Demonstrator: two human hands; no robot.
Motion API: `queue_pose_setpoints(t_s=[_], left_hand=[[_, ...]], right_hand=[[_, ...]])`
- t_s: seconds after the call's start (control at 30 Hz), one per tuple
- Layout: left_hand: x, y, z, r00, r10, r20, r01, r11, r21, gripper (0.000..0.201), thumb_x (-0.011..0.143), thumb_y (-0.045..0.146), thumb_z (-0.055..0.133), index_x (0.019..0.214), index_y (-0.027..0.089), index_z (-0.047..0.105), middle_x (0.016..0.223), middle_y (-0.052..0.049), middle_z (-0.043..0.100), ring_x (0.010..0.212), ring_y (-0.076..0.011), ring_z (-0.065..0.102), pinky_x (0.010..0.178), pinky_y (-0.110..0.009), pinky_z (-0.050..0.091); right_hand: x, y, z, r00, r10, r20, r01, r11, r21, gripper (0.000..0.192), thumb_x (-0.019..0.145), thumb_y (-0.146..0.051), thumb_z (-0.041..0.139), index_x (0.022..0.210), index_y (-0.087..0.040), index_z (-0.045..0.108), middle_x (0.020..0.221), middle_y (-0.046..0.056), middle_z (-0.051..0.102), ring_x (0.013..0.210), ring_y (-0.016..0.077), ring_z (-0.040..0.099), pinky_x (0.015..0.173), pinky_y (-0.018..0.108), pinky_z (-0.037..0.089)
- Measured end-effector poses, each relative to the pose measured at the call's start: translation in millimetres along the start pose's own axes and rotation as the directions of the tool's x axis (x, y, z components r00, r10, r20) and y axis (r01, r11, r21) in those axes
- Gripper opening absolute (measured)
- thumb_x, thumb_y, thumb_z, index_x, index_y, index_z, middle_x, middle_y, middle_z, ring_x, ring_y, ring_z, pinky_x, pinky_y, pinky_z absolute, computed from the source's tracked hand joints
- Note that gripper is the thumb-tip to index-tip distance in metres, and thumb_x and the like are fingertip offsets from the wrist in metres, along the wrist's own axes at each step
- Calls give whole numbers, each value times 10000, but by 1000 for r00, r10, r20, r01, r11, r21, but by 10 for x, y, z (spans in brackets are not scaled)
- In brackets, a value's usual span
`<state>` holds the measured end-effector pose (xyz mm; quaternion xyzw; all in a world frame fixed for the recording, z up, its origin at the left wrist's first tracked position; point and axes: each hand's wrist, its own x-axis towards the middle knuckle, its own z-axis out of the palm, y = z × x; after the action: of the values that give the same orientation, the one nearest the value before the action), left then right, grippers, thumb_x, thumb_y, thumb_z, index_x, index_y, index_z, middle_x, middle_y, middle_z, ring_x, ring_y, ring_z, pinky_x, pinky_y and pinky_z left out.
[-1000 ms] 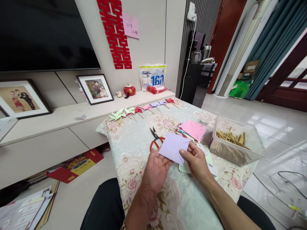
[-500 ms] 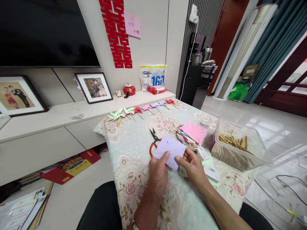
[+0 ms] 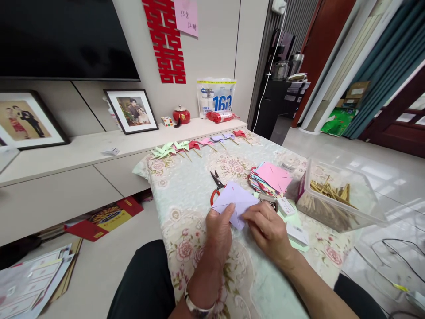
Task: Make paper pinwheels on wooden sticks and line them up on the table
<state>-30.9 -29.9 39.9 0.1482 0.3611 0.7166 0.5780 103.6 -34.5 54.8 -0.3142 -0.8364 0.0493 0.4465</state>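
We observe the left hand (image 3: pixel 219 232) and right hand (image 3: pixel 267 230) both pinching a lilac square paper sheet (image 3: pixel 235 203), cut along its diagonals, above the middle of the floral-cloth table (image 3: pixel 186 195). Red-handled scissors (image 3: pixel 216 188) lie just beyond the sheet. A stack of coloured paper squares (image 3: pixel 270 178), pink on top, sits nearer the right edge, beside a clear plastic box of wooden sticks (image 3: pixel 335 199). A row of finished paper pinwheels (image 3: pixel 195 145) lines the far edge.
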Motion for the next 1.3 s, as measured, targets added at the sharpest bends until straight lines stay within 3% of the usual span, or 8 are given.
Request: queue_pose_setpoints(t_s=[0.33, 0.7, 1.0, 1.17, 1.3], left_hand=[[16, -46, -33, 1000, -17, 10, 17, 1000, 16, 284, 589, 203, 828, 848, 131, 737, 858, -41, 762, 711, -163, 652, 689, -275, 494], [15, -106, -89, 996, -47, 71, 42, 997, 70, 272, 646, 215, 807, 893, 121, 743, 841, -52, 771, 732, -184, 675, 721, -292, 515], [-8, -80, -43, 997, -72, 11, 71, 997, 16, 309, 576, 226, 855, 850, 128, 748, 760, -31, 758, 678, -171, 677, 730, -295, 522], [-10, -26, -14, 995, -87, -52, 87, 996, -11, 377, 518, 217, 860, 864, 115, 748, 778, -49, 763, 726, -205, 699, 765, -328, 523], [-21, 4, 3, 993, -95, -69, 94, 995, -24, 370, 490, 202, 860, 828, 113, 740, 752, -39, 753, 689, -188, 677, 746, -321, 515]], right_hand=[[-26, 25, 67, 980, -53, 192, 67, 996, -67, 249, 935, -56, 480, 1036, -179, 671, 896, 91, 618, 822, 221, 524, 722, 358, 412], [-27, 13, 74, 985, 35, 168, -34, 999, -7, 152, 958, -112, 488, 913, -178, 617, 861, 75, 595, 813, 212, 512, 745, 362, 412], [-3, -2, 75, 978, 66, 199, -59, 997, -42, 192, 970, -123, 442, 826, -180, 556, 816, 71, 569, 785, 212, 512, 739, 366, 408], [-34, 49, 63, 981, 31, 191, -28, 999, -15, 157, 972, -118, 463, 944, -180, 604, 882, 73, 604, 831, 206, 542, 742, 350, 412], [-46, 56, 64, 979, -12, 204, 16, 1000, -19, 238, 954, -77, 451, 1076, -180, 628, 926, 84, 613, 862, 213, 548, 733, 350, 416]])
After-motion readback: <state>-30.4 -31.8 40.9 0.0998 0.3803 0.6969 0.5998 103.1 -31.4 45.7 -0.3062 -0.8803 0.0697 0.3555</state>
